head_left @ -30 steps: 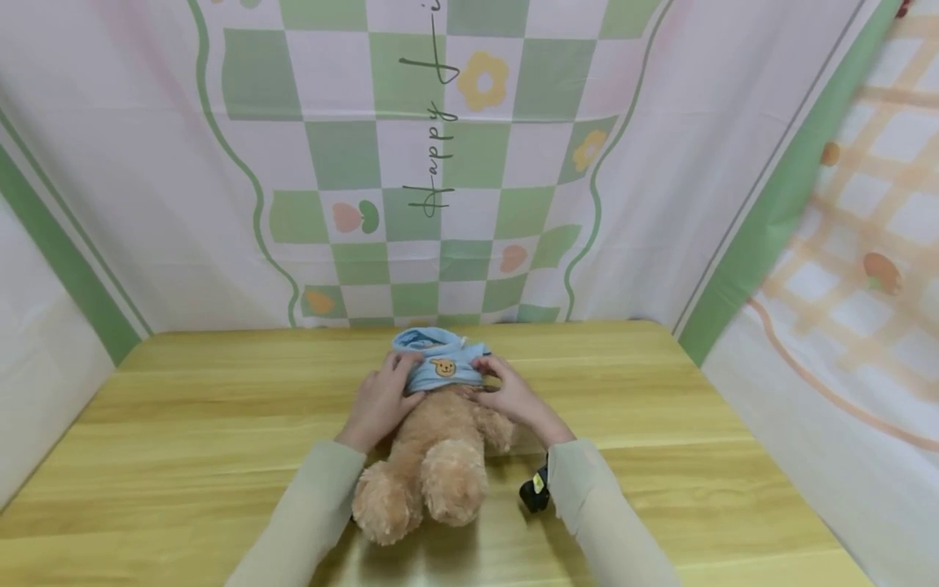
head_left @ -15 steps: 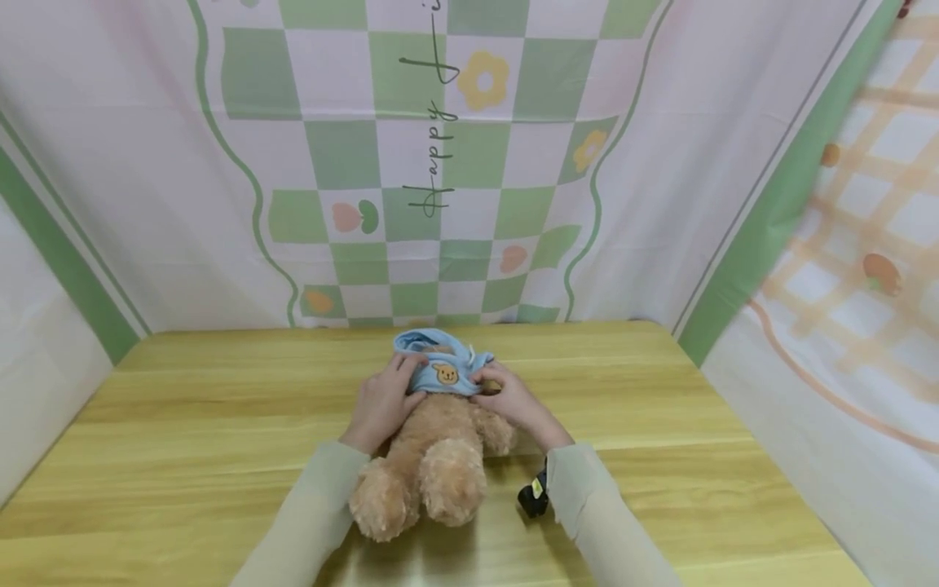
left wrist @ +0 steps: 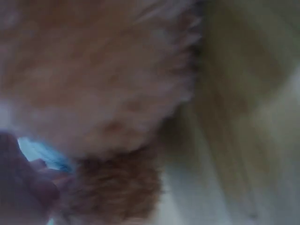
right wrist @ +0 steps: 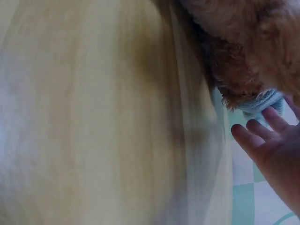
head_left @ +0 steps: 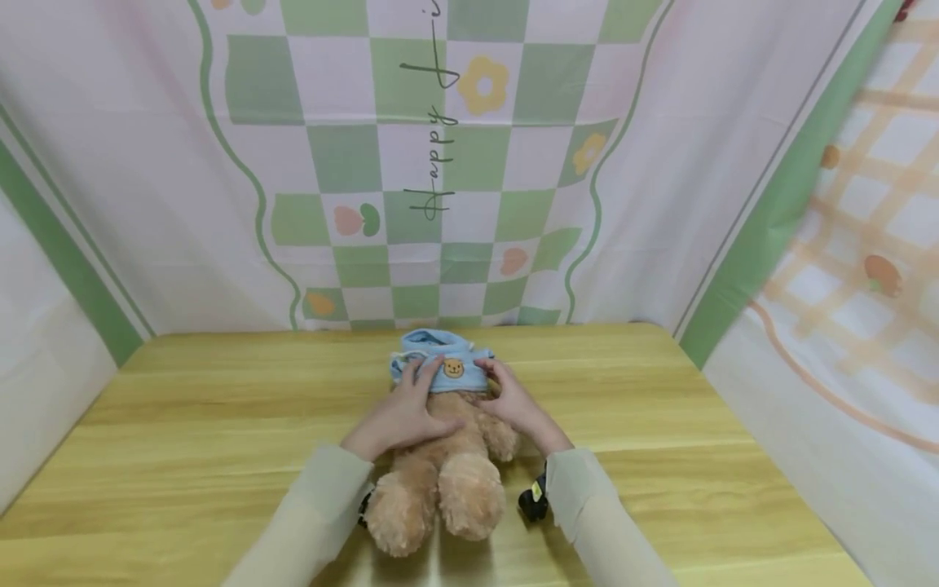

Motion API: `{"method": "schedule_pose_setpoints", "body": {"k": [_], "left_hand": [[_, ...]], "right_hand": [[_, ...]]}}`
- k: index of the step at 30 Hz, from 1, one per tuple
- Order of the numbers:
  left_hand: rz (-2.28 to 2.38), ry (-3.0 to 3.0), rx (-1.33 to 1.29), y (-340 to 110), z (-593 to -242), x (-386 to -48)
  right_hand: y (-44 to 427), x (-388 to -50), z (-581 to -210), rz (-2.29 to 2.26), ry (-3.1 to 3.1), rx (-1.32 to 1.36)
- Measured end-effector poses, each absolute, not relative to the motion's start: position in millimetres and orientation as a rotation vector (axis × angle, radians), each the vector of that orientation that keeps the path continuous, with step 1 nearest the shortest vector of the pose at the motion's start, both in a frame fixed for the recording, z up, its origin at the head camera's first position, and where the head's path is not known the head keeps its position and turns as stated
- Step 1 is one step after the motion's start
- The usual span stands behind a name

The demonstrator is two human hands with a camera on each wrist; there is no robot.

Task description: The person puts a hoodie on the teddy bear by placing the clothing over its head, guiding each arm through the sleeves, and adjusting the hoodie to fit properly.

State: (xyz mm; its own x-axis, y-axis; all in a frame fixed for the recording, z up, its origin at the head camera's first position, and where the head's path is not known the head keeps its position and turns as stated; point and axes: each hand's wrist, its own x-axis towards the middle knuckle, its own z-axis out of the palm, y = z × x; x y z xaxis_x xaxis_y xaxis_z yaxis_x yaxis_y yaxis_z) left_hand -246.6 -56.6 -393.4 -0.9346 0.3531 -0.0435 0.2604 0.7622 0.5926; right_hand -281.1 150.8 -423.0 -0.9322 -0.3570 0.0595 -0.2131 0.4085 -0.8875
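Note:
A light brown plush bear lies on its back, legs toward the near edge, with a blue hooded shirt bunched over its upper part; its head is hidden. Spread across the bear's left-hand side is my left hand, fingertips on the shirt and thumb on the belly. My right hand holds the shirt's right side with curved fingers, its thumb low by the fur. In the right wrist view, fingers touch the blue cloth. Blurred fur fills much of the left wrist view.
The bear lies on a wood-grain table. A checked green and white curtain hangs behind its far edge, with more cloth at both sides. A small black device is at my right wrist.
My left hand has shifted right from the shirt's left edge, its thumb now spread over the belly. The bear's legs have moved slightly right, and the shirt's left sleeve and cord show. My right hand has barely moved.

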Motion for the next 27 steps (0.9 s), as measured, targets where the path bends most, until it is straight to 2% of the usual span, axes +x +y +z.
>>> {"method": "schedule_pose_setpoints", "body": {"k": [9,14,27], "left_hand": [[0.849,2.77,0.588,-62.3,-401.7,-241.7],[0.858,2.932,0.62,-59.3,-408.7,-239.6],[0.793,3.114,0.524,-54.3,-415.9,-231.4]], "right_hand": [[153.2,-286.2,-430.1,-1.462,2.546,-0.608],[151.6,-289.4,-432.1,-1.487,2.636,-0.55],[138.2,-284.9,-422.0,-1.351,2.902,-0.486]]}}
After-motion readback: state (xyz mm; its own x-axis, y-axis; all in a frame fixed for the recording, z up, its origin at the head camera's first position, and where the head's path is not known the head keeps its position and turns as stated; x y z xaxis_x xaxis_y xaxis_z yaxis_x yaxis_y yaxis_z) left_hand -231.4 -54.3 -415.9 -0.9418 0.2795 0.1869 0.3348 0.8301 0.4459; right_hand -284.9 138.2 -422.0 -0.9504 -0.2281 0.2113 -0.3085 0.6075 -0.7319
